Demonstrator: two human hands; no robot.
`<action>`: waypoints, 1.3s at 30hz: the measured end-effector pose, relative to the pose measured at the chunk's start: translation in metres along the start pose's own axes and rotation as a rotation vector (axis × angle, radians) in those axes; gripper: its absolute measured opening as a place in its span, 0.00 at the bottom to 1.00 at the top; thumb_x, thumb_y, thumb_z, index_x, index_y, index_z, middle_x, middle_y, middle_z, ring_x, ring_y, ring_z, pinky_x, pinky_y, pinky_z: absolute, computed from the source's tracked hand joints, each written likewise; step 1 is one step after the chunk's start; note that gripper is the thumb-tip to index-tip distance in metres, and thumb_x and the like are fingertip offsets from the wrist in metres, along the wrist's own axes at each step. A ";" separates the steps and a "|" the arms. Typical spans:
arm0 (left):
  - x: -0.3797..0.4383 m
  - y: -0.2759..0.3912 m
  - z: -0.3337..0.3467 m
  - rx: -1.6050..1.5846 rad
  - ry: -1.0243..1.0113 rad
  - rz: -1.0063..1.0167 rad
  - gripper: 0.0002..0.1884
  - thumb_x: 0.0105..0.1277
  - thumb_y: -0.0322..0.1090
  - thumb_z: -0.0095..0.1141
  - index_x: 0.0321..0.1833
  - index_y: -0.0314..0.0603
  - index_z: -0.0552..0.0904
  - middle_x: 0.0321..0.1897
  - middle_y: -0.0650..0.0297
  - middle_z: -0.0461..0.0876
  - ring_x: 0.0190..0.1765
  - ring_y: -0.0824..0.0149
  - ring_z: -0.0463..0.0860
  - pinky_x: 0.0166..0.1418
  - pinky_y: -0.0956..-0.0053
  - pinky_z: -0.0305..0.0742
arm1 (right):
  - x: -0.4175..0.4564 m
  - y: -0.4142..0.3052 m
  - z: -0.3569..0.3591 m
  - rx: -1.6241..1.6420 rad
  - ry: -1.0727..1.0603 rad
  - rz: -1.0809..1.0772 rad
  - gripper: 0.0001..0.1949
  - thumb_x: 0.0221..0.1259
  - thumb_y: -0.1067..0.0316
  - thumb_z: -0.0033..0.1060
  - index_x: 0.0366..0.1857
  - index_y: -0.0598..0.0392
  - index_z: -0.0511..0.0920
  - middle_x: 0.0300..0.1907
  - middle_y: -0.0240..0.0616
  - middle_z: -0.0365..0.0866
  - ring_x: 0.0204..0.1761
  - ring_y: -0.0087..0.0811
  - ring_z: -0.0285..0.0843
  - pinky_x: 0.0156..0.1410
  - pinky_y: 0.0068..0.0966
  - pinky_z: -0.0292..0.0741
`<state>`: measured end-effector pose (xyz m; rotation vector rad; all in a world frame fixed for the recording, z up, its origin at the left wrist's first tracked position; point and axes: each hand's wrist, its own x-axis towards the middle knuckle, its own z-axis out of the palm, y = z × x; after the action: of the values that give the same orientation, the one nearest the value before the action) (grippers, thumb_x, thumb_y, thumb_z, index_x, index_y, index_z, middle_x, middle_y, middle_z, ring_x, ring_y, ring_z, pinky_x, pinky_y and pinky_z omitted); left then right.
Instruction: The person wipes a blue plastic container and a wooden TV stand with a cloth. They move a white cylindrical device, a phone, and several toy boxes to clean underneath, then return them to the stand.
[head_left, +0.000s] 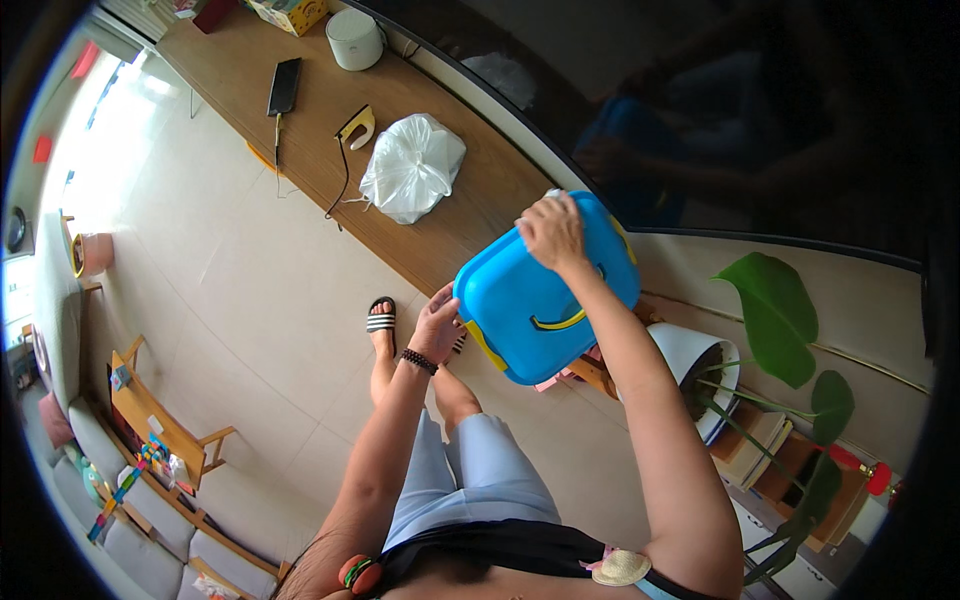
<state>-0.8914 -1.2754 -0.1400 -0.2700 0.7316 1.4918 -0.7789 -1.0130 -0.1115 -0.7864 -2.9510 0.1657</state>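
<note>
A blue plastic storage box (502, 300) with a lid, yellow latches and a yellow handle is before me, at the end of the wooden TV cabinet (495, 195). My left hand (437, 326), with a dark bead bracelet at the wrist, grips the box's left rim near a yellow latch. Across the lid reaches my right arm. My right hand (553, 234) lies curled on the lid near its far edge, and a bit of white cloth or tissue (553, 193) shows at its fingertips. What supports the box underneath is mostly hidden.
On the cabinet are a tied white plastic bag (414, 166), a cream handheld tool (357, 127) with a cord, a phone (284, 86) on a cable and a white cylindrical device (354, 39). A dark TV screen (712, 112) stands behind. At right is a potted plant (780, 315).
</note>
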 end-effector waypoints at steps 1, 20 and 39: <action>0.002 0.001 0.007 0.115 0.010 0.006 0.40 0.62 0.43 0.71 0.73 0.40 0.65 0.61 0.57 0.76 0.61 0.59 0.77 0.65 0.56 0.73 | -0.002 0.011 -0.001 -0.040 0.043 0.041 0.16 0.70 0.52 0.53 0.38 0.52 0.86 0.47 0.43 0.86 0.53 0.41 0.80 0.70 0.51 0.64; 0.012 -0.046 0.008 0.493 0.214 0.061 0.28 0.64 0.44 0.70 0.60 0.46 0.68 0.43 0.65 0.76 0.48 0.71 0.77 0.45 0.76 0.76 | -0.174 -0.068 0.006 0.006 0.079 0.571 0.28 0.78 0.48 0.37 0.76 0.48 0.60 0.79 0.45 0.56 0.80 0.48 0.50 0.81 0.52 0.50; 0.199 0.172 -0.046 1.649 -0.034 0.814 0.06 0.60 0.23 0.51 0.38 0.39 0.79 0.50 0.50 0.76 0.53 0.47 0.76 0.54 0.60 0.76 | -0.034 -0.171 0.025 0.483 0.569 0.912 0.17 0.79 0.68 0.43 0.66 0.59 0.71 0.64 0.54 0.76 0.63 0.51 0.77 0.68 0.40 0.74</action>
<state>-1.0855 -1.1257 -0.2455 1.4245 1.8953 1.0984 -0.8359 -1.1794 -0.1162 -1.6575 -1.7471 0.5591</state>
